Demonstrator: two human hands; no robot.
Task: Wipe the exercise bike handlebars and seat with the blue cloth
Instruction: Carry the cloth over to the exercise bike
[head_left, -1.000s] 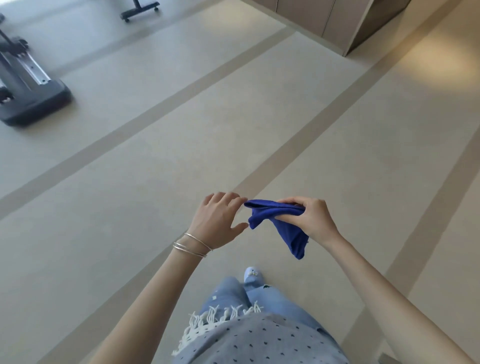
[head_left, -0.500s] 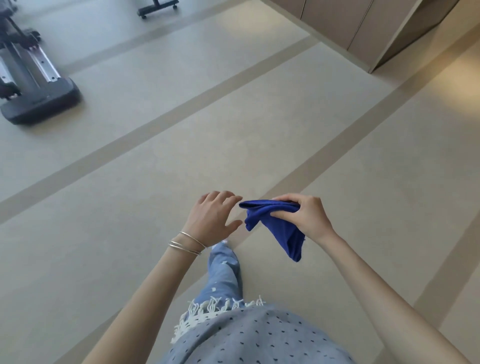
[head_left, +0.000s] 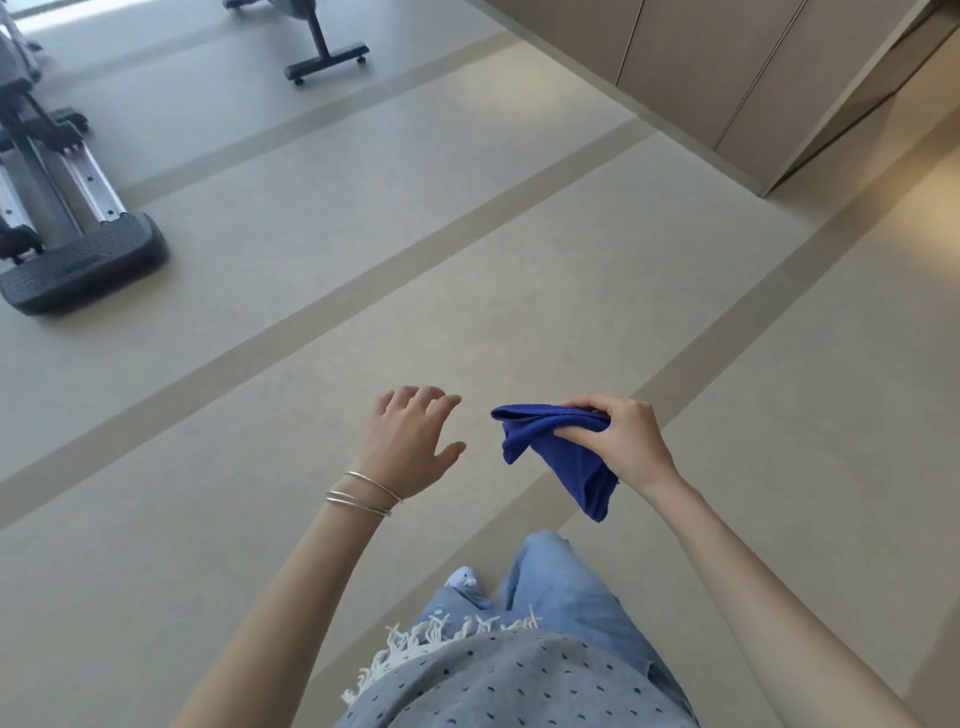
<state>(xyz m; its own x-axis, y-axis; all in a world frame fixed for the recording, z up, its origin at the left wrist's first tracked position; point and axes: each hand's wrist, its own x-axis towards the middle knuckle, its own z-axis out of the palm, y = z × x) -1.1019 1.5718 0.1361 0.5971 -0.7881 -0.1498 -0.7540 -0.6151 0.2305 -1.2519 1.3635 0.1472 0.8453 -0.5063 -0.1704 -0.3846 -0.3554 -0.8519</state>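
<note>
A person looks down at a beige floor (head_left: 519, 291) crossed by darker tan stripes, both bare forearms reaching forward. The right hand (head_left: 626, 441) is pinched shut on a blue cloth (head_left: 561, 452), thumb below and fingers on top; the cloth is bunched at the grip, one folded end pointing toward the other hand and the rest hanging down below the wrist. The left hand (head_left: 410, 441) is empty, fingers spread and slightly curled, palm down, near the cloth but not touching it. Thin silver bangles (head_left: 363, 493) circle the left wrist. Below the hands are light blue jeans (head_left: 556, 587), a pale shoe (head_left: 465, 578) and a dotted grey-blue top (head_left: 519, 680) with a white fringe. At the floor's far left edge stands a dark exercise machine (head_left: 78, 234) with metal rails. Near the top edge, a black T-shaped bike base (head_left: 324, 60) rests on the floor, well apart from the hands. Tan cabinets (head_left: 727, 78) fill the top right corner.
</note>
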